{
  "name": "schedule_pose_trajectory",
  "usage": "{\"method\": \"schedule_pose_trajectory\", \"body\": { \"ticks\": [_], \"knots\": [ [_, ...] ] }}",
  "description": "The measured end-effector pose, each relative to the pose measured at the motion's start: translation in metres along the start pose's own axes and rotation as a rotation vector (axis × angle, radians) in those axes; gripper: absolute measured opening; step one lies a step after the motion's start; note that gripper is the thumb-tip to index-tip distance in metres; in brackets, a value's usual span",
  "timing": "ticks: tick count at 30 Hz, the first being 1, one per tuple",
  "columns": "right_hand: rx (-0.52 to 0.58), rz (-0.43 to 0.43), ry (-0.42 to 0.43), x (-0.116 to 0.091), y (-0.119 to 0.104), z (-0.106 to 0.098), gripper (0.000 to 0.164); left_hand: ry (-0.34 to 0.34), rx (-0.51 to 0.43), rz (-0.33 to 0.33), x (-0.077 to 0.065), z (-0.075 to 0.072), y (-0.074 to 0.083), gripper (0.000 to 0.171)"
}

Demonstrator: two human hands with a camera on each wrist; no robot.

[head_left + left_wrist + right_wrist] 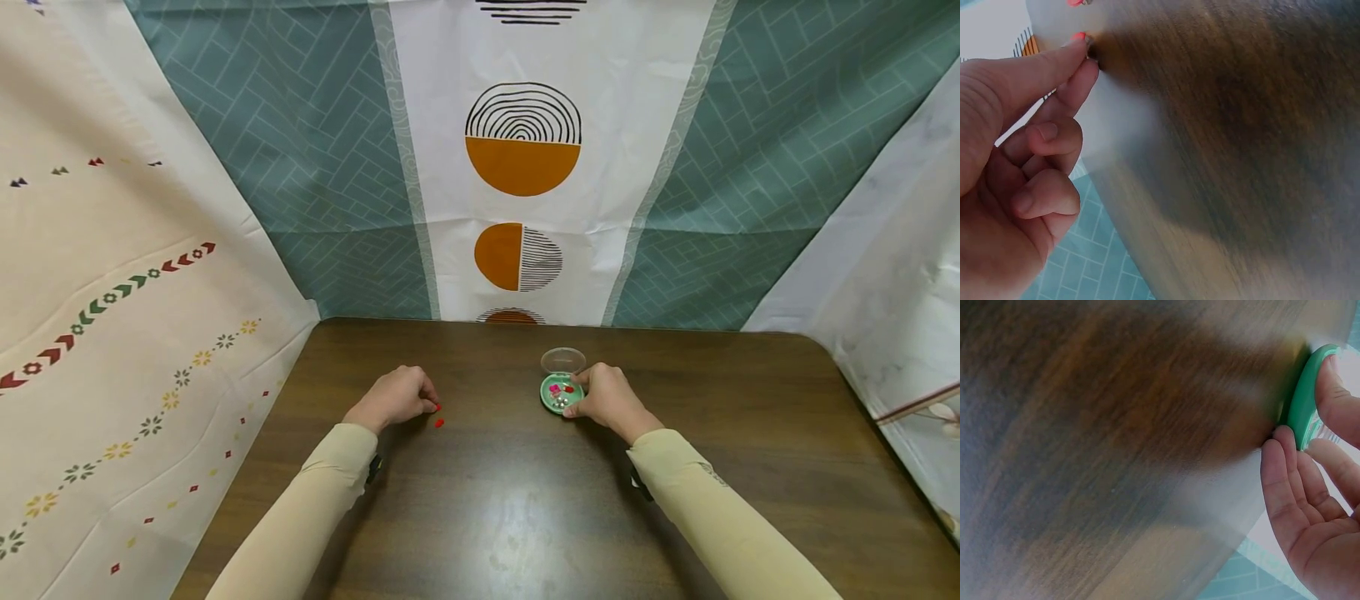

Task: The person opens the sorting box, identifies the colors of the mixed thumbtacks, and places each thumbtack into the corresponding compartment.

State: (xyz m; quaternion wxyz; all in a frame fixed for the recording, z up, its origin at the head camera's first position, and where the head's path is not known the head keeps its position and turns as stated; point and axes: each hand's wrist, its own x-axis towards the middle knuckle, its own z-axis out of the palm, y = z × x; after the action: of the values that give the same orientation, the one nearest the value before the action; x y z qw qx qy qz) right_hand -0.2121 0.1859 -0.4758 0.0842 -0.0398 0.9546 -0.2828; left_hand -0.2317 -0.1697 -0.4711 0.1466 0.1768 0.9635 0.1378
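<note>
My left hand [395, 397] is low over the table's left half, its thumb and forefinger pinching a small red piece [1079, 36] with a shiny metallic part. A second small red piece [439, 423] lies on the table just nearer to me. To the right, a round green case [547, 398] stands with its clear hinged lid [563, 361] raised at the back. Pink, red and silvery little pieces [559, 390] lie inside it. My right hand [611, 402] grips the case's right side, thumb on the near rim and fingers behind; the right wrist view shows its green side wall [1305, 403].
The dark brown wooden table [495, 517] reflects light near its front. Behind it hangs a green and white patterned curtain [337, 150]. A cream patterned cloth [150, 350] hangs along the left, and a pale cloth [885, 267] along the right.
</note>
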Motion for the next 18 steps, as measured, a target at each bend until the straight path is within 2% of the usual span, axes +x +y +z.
{"method": "schedule_pose_trajectory", "body": {
  "ticks": [12, 18],
  "knots": [
    [-0.006, 0.003, 0.004, -0.0009, 0.0001, 0.0004, 0.064, 0.005, -0.023, -0.013, -0.0014, 0.0041, -0.0019, 0.007],
    [0.002, 0.011, 0.003, -0.0012, -0.0004, 0.0010, 0.065, 0.034, -0.030, -0.002, 0.0013, 0.0071, -0.0035, 0.011]
  ]
}}
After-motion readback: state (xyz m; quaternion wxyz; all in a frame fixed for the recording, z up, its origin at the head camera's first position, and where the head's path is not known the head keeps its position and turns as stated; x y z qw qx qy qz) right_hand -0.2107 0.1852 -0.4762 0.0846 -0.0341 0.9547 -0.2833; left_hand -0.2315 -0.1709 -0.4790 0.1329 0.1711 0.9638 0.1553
